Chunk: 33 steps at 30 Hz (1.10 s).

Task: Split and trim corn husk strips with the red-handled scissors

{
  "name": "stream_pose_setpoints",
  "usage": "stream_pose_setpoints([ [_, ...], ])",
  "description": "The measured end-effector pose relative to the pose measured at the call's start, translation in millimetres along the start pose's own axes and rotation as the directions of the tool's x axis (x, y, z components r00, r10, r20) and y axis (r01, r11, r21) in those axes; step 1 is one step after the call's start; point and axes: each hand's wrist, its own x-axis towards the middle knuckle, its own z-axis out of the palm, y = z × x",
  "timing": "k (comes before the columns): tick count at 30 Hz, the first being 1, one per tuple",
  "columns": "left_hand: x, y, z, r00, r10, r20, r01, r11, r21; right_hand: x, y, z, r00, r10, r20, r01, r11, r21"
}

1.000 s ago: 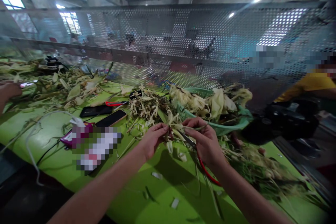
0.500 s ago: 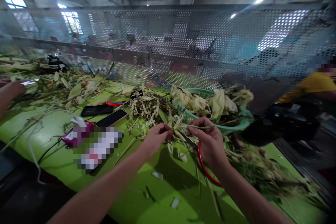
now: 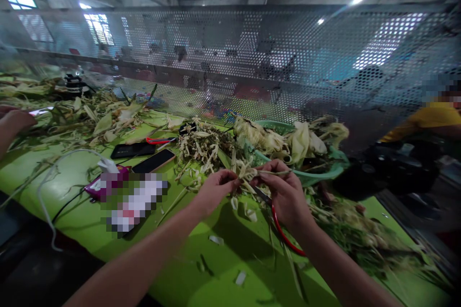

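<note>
Between my hands is a small bunch of pale corn husk strips [image 3: 248,171]. My left hand [image 3: 220,191] pinches the strips from the left, thumb against fingers. On the other side my right hand [image 3: 286,191] is closed on the strips and a thin stalk. Red-handled scissors [image 3: 283,235] hang in that same right hand, their dark blades pointing left toward the bunch. Just behind the hands lies a heap of small husk pieces [image 3: 205,146]. A green basket [image 3: 333,172] holding dried husks and pale corn silk stands beyond my right hand.
Two phones [image 3: 154,160] lie left of centre near a second pair of red scissors [image 3: 158,141], a purple tissue pack [image 3: 104,184] and a white cable [image 3: 45,201]. Husk piles [image 3: 108,117] cover the far left, by another person's hand [image 3: 16,120]. A perforated metal screen [image 3: 216,57] stands behind.
My fingers have shifted slightly on the husk strips, and the right fingertips have come a little closer to the left. The scissors stay in my right hand.
</note>
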Motion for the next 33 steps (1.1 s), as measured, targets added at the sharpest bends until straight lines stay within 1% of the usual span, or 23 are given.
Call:
stream_pose_setpoints([
  [4,-2.5,4.9,1.9,1.000,-0.002,0.003,0.002,1.000,0.012,0.5,1.5,-0.4,1.000,0.003,-0.018,-0.004,0.999,-0.043],
  [6,-3.6,6.8,2.9,1.000,-0.011,-0.005,0.011,1.000,-0.022,0.1,2.6,-0.8,0.999,-0.038,-0.018,0.037,0.997,-0.063],
  [9,-4.4,7.6,3.4,1.000,-0.027,-0.011,0.026,0.996,-0.081,-1.0,4.6,-1.4,0.994,-0.110,0.015,0.111,0.989,-0.094],
  [11,-4.4,6.9,3.3,0.999,-0.038,-0.020,0.036,0.992,-0.118,-1.9,5.7,-1.8,0.991,-0.127,0.038,0.130,0.987,-0.097],
  [13,-4.2,6.1,3.1,0.998,-0.045,-0.033,0.039,0.988,-0.151,-2.5,6.5,-2.3,0.994,-0.091,0.057,0.096,0.992,-0.079],
  [17,-4.0,6.9,2.7,0.998,-0.043,-0.056,0.032,0.982,-0.184,-2.7,6.2,-3.0,0.994,0.023,0.107,-0.020,0.999,-0.029],
  [20,-3.3,8.3,1.7,0.999,-0.017,-0.037,0.011,0.986,-0.168,-2.0,5.2,-3.5,0.990,0.030,0.140,-0.028,0.999,-0.021],
  [22,-2.6,8.3,0.9,1.000,-0.002,-0.015,0.000,0.982,-0.189,-0.6,4.5,-4.3,0.988,0.001,0.157,0.012,0.997,-0.076],
  [23,-2.4,8.0,0.6,1.000,-0.005,-0.005,0.004,0.977,-0.214,0.3,4.1,-4.9,0.985,-0.015,0.170,0.037,0.991,-0.132],
  [26,-2.6,6.7,0.2,0.999,-0.046,0.020,0.049,0.963,-0.267,3.4,3.2,-6.6,0.973,-0.053,0.223,0.129,0.932,-0.338],
  [28,-3.4,6.1,0.2,0.997,-0.059,0.039,0.067,0.966,-0.248,5.0,3.7,-7.1,0.967,-0.076,0.241,0.174,0.894,-0.412],
  [30,-4.2,6.1,0.1,0.996,-0.059,0.063,0.071,0.975,-0.213,5.9,5.8,-7.0,0.971,-0.080,0.226,0.167,0.901,-0.401],
  [33,-4.8,7.0,-0.1,0.994,-0.065,0.092,0.081,0.978,-0.194,6.7,9.8,-6.5,0.984,-0.044,0.170,0.096,0.946,-0.311],
])
